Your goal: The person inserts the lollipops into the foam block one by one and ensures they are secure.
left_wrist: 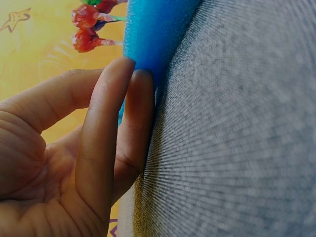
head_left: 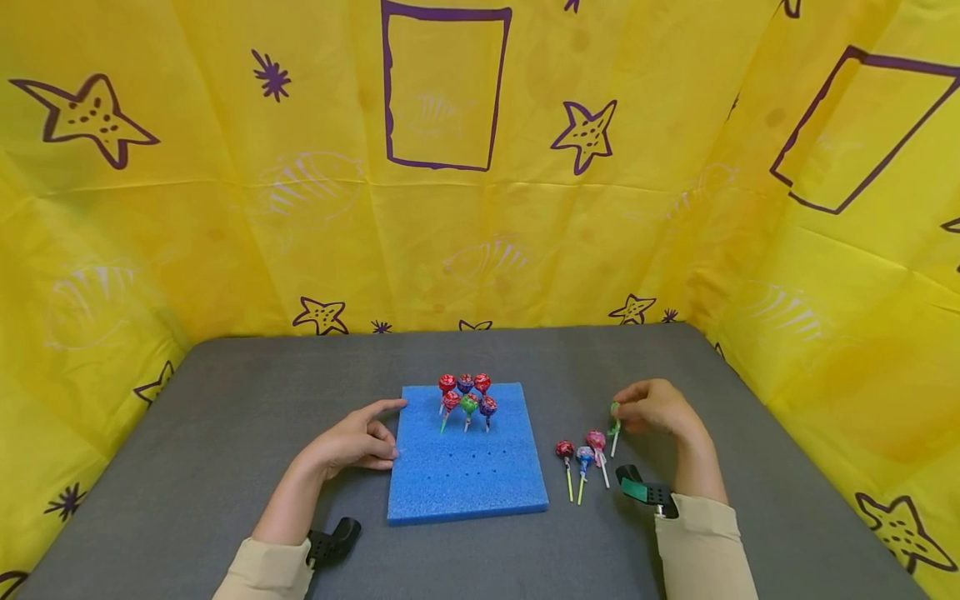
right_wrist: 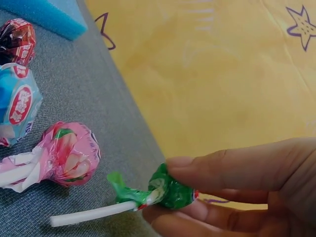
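Left hand [head_left: 354,438], spread, is touching blue board [head_left: 467,493] at 9 o'clock; right hand [head_left: 660,409], 3 o'clock, is pinching green lollipop [right_wrist: 174,193].

Head view faces forward-down from behind the gripping right hand [head_left: 662,407]; wrist views look closer; head and right share the green lollipop [right_wrist: 172,191].
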`<state>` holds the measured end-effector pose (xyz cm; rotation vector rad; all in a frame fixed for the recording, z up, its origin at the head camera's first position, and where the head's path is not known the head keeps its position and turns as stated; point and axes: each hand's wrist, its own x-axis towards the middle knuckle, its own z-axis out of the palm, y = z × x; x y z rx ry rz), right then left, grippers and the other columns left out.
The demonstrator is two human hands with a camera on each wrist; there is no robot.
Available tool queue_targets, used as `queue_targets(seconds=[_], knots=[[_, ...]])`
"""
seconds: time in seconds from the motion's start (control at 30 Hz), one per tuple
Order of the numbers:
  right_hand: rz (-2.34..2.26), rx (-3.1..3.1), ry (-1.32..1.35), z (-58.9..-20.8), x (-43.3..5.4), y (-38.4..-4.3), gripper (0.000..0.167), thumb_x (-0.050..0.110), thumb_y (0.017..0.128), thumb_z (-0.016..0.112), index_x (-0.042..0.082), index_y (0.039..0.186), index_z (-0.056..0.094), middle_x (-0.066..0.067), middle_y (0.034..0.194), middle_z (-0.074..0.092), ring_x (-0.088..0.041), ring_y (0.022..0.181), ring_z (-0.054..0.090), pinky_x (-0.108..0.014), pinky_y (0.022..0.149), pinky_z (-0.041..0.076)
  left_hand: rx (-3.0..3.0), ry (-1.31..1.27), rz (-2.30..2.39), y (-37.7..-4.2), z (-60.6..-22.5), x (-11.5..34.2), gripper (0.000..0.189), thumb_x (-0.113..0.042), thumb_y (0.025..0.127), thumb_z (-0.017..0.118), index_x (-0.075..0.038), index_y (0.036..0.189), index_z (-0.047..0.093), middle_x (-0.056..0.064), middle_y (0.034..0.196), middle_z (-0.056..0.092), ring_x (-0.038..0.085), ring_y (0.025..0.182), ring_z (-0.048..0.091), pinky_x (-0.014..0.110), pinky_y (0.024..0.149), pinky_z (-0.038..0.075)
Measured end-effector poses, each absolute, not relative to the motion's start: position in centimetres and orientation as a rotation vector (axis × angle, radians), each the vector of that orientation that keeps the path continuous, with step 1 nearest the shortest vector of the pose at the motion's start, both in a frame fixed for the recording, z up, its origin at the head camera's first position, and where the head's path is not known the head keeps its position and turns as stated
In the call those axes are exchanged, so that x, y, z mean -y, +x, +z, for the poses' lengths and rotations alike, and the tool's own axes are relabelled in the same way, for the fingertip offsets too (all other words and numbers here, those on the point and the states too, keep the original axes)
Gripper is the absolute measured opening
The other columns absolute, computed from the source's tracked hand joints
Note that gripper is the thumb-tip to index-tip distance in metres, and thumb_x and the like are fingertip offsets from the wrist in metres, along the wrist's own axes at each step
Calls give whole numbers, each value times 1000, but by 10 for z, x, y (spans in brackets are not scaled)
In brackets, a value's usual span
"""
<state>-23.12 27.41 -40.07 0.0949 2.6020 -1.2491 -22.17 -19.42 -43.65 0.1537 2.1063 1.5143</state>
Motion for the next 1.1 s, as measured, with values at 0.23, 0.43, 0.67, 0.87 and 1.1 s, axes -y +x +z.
queue_targets(seconds=[0.23, 0.43, 0.67, 0.87, 1.1], knots=[[-1297, -2665, 47, -399, -272, -233, 38, 15, 88, 72, -8, 117, 65, -19, 104, 72, -19, 81, 74, -36, 78, 64, -2108, 155, 1514, -222, -437, 194, 76, -2, 89, 66, -9, 155, 27, 8, 89, 61, 15, 77, 66, 28, 70, 63], [-1323, -2735, -29, -397, -269, -234, 41, 20, 88, 72, -3, 122, 66, -20, 111, 71, -17, 87, 71, -30, 80, 62, -2107, 160, 1515, -222, -437, 194, 77, -2, 89, 66, -9, 155, 27, 8, 89, 61, 14, 77, 66, 27, 70, 63], [-1368, -2783, -112, -396, -264, -235, 38, 22, 87, 74, 2, 119, 68, -19, 114, 71, -13, 90, 68, -22, 77, 56, -2105, 154, 1514, -221, -436, 194, 76, -2, 89, 66, -9, 155, 27, 8, 89, 61, 14, 76, 65, 26, 69, 62], [-1419, -2770, -145, -393, -259, -235, 39, 19, 87, 74, -1, 120, 67, -21, 113, 71, -9, 86, 68, -22, 78, 56, -2103, 159, 1516, -222, -436, 195, 76, -3, 89, 66, -9, 155, 27, 8, 89, 61, 14, 76, 65, 26, 69, 62], [-1449, -2801, -175, -390, -252, -235, 36, 18, 86, 75, 2, 118, 68, -19, 113, 72, -8, 89, 68, -20, 78, 56, -2103, 157, 1519, -222, -437, 195, 77, -2, 89, 67, -8, 154, 27, 8, 89, 60, 14, 76, 65, 26, 69, 62]])
